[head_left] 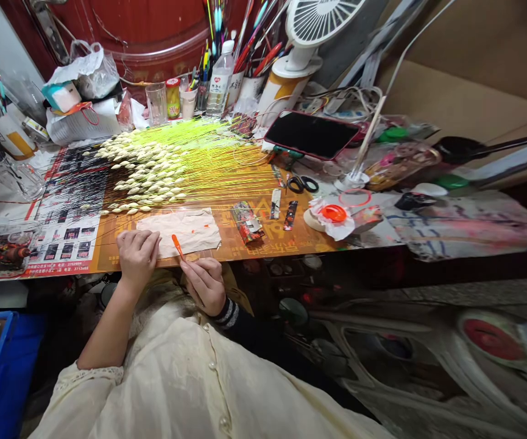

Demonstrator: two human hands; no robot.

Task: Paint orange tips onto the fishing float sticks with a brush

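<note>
Pinching an orange stick between thumb and fingers, the right hand is at the bench's near edge, the stick's tip over a pale, orange-spotted cloth. The left hand lies at the cloth's left end, fingers together; whether they grip anything I cannot tell. Beyond lie pale-bodied rods; a bottle stands near the far edge.

A red door is standing beyond the table, a pale wall is rising far left, a brown panel is filling the far right, and grey floor is showing nearer right.
</note>
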